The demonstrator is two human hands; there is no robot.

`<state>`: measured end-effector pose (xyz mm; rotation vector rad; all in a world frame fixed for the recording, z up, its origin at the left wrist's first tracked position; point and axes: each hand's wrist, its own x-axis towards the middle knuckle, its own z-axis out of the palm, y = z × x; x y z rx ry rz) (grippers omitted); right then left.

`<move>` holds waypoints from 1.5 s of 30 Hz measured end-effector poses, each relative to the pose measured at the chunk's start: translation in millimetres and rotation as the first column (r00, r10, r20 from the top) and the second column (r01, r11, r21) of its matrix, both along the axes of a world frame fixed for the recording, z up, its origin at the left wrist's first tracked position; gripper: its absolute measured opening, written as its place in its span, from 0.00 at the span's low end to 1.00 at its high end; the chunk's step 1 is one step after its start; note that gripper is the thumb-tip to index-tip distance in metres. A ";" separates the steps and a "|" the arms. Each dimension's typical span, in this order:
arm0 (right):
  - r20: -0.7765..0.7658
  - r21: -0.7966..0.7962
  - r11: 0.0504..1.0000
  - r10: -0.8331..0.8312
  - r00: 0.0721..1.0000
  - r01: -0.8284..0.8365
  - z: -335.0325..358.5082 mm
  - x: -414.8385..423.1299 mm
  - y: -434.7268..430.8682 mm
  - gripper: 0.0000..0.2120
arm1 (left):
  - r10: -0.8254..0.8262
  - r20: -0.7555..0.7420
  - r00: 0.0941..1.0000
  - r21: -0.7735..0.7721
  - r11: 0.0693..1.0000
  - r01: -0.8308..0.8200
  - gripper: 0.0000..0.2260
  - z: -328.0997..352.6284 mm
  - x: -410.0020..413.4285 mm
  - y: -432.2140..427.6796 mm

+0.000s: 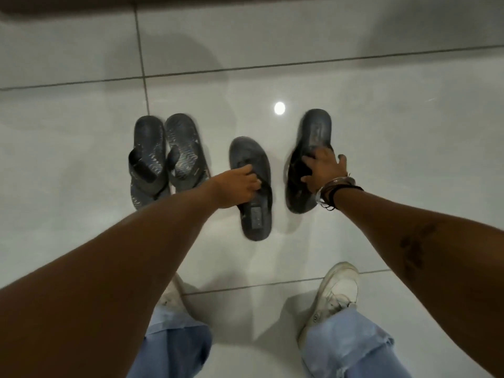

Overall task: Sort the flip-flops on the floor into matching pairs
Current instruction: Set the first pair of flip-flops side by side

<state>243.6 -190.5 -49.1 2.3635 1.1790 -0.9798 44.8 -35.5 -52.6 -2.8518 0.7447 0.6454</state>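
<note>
Several dark flip-flops lie on the white tiled floor. At the left, two patterned grey flip-flops point(147, 159) point(184, 151) sit side by side, touching. In the middle lies a plain dark flip-flop point(255, 214), and my left hand point(240, 188) grips its strap. To the right, a second plain dark flip-flop point(316, 129) is tilted, its left edge lifted off the floor. My right hand point(323, 170), with bracelets on the wrist, is closed around its strap area. The two plain ones lie apart, heels pointing opposite ways.
My feet in white sneakers point(335, 293) and light blue jeans stand at the bottom of the view. A dark baseboard or ledge point(245, 1) runs along the top. A lamp reflection point(279, 108) shines on the glossy tiles between the flip-flops.
</note>
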 end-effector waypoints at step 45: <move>0.012 -0.058 0.970 -0.238 0.971 0.238 6.4 26.5 -93.5 0.11 | 0.673 -0.159 0.723 0.167 0.740 -0.652 0.03 26.6 90.7 -76.1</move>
